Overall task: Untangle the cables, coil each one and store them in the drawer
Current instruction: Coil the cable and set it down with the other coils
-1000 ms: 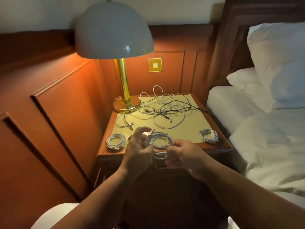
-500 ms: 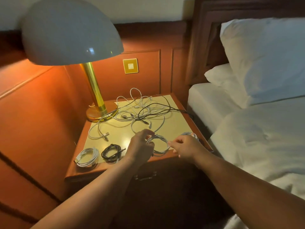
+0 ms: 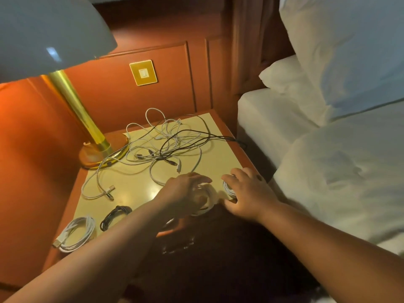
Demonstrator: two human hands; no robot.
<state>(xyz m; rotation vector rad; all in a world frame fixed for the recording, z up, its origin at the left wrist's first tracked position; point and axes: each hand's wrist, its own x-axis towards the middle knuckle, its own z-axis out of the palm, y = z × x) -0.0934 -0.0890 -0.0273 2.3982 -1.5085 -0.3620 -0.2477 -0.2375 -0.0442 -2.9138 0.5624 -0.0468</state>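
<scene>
On the nightstand (image 3: 220, 149), a tangle of white and black cables (image 3: 166, 147) lies at the back. My left hand (image 3: 185, 193) covers a coiled white cable (image 3: 207, 207) at the front edge, fingers over it and thumb below. My right hand (image 3: 247, 193) rests with spread fingers on a second white coil (image 3: 228, 188) near the front right corner. At the front left lie another white coil (image 3: 76, 234) and a black coil (image 3: 115, 216). A loose white cable (image 3: 98, 189) loops beside them. The drawer front with its handle (image 3: 177, 246) is dark and shut.
A brass lamp (image 3: 87, 127) with a wide white shade (image 3: 50, 29) stands at the nightstand's back left. The bed with white sheets (image 3: 328, 182) and pillows is close on the right. Wood panelling with a wall switch (image 3: 143, 72) runs behind.
The coil went from mid-air in front of the nightstand down to its front edge. My right hand let go of it and moved right onto the other coil. The view leaned closer.
</scene>
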